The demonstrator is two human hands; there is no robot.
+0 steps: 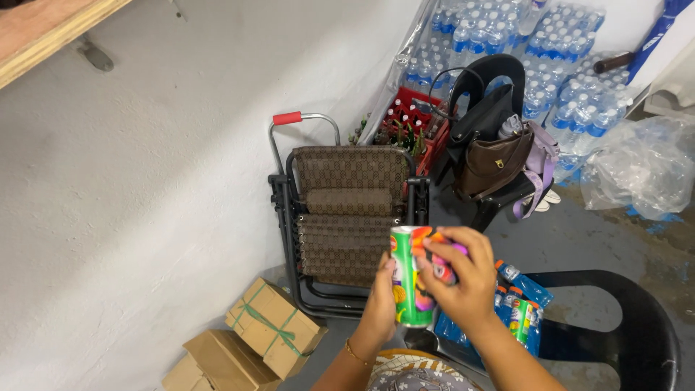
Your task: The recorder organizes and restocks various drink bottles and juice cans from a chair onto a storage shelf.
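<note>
green snack tube point(410, 279) stands upright between both hands: left hand point(381, 304) clasps its side, right hand point(460, 279) curls around its top.

Green-orange tube can point(411, 279) in hands, tied cardboard boxes point(271, 326) lower left

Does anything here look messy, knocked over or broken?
Nothing looks spilled or broken. Both hands, left and right, hold a green canister upright. The folded lounge chair leans against the wall, and the cardboard boxes lie tilted on the floor, loosely stacked.
</note>
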